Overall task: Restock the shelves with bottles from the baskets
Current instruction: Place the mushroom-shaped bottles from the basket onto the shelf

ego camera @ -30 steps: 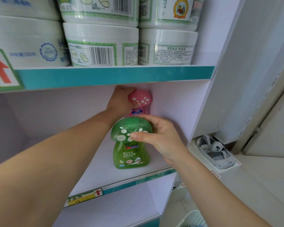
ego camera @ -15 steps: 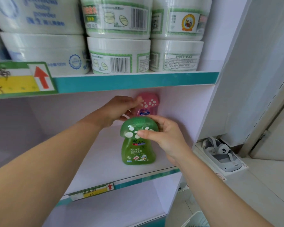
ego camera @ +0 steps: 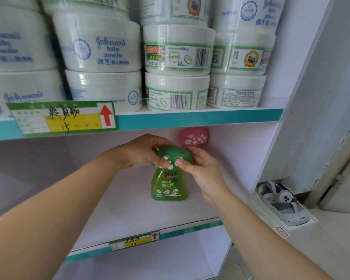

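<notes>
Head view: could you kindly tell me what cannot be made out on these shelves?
Head view: pink bottle shows only its cap; the green bottle and right hand hide its body.
Head view: left hand and right hand cover part of the green bottle's cap.
Head view: lower price tag has writing too small to read.
Head view: far-left tubs are blurred and cut off.

— Left hand?
— Arm stretches in from 8 o'clock, fingers curled over the bottle top.
— Right hand?
— Arm from 4 o'clock, thumb and fingers pinching that top.
</notes>
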A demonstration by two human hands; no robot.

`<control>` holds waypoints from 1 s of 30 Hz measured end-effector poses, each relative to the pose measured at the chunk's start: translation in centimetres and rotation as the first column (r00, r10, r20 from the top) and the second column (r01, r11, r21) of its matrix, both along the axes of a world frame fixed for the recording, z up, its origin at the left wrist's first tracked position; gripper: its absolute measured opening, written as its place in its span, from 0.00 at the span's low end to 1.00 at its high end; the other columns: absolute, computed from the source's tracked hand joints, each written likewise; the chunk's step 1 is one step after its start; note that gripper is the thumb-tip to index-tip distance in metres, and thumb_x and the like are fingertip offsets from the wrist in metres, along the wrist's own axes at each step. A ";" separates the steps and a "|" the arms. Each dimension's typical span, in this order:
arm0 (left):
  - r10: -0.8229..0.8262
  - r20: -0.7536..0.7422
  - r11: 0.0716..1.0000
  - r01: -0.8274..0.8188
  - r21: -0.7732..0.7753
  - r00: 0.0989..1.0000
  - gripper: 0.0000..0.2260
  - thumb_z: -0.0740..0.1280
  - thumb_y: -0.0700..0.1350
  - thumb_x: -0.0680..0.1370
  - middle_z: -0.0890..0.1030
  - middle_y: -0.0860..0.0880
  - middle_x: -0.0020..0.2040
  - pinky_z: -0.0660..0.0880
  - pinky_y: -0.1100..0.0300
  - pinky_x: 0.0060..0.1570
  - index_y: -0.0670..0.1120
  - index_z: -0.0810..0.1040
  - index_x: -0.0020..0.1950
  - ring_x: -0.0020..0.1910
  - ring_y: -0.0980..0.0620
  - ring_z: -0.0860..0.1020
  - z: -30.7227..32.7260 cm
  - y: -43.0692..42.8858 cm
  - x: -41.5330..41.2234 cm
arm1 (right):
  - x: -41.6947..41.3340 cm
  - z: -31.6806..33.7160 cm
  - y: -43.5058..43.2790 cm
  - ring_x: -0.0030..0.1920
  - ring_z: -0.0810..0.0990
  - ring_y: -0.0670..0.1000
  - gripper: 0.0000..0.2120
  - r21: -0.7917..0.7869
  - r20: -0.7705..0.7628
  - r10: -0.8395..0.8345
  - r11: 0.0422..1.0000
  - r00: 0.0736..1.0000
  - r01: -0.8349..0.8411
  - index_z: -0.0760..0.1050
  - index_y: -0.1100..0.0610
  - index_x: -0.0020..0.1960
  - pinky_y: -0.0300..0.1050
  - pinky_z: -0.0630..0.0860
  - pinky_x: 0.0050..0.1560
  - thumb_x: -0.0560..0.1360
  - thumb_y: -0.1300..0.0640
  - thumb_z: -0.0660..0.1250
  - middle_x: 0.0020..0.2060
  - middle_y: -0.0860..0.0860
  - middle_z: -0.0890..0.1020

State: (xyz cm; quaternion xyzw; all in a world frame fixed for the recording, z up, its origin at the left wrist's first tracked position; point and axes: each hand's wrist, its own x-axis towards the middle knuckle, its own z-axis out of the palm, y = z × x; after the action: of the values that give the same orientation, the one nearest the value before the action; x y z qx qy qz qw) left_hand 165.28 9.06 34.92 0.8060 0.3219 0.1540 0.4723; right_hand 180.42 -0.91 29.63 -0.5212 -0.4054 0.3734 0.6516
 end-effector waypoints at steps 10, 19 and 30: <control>0.403 0.119 0.902 -0.416 0.114 0.907 0.27 0.76 0.36 0.67 0.78 0.47 0.59 0.72 0.53 0.62 0.47 0.75 0.64 0.57 0.50 0.74 -1.2 2.9 0.0 | 2.0 -1.9 2.4 0.57 0.77 0.49 0.27 -0.142 0.213 -0.129 0.977 0.969 0.162 0.71 0.57 0.67 0.42 0.71 0.56 0.69 0.60 0.75 0.57 0.49 0.78; 0.391 0.101 0.893 -0.404 0.199 0.915 0.28 0.74 0.37 0.70 0.75 0.47 0.64 0.68 0.59 0.59 0.47 0.72 0.68 0.57 0.53 0.72 -2.0 4.4 0.2 | 2.5 -3.2 6.0 0.60 0.76 0.51 0.36 -0.132 0.354 -0.204 0.955 0.913 0.265 0.64 0.51 0.69 0.48 0.72 0.62 0.66 0.63 0.76 0.60 0.49 0.77; 0.453 -0.064 0.729 -0.328 0.601 0.889 0.26 0.73 0.51 0.72 0.76 0.49 0.64 0.70 0.55 0.61 0.49 0.71 0.68 0.63 0.48 0.74 -2.4 5.6 0.1 | 2.9 -4.8 8.6 0.63 0.74 0.55 0.33 -0.097 0.486 -0.335 0.897 0.808 0.430 0.66 0.53 0.69 0.55 0.73 0.64 0.67 0.58 0.74 0.63 0.52 0.75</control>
State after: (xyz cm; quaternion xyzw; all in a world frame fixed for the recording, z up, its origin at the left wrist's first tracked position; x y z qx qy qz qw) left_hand 165.33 14.61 32.50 0.8351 0.4700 0.2558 0.1276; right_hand 183.36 7.69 24.85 -0.7288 -0.3929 0.1399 0.5430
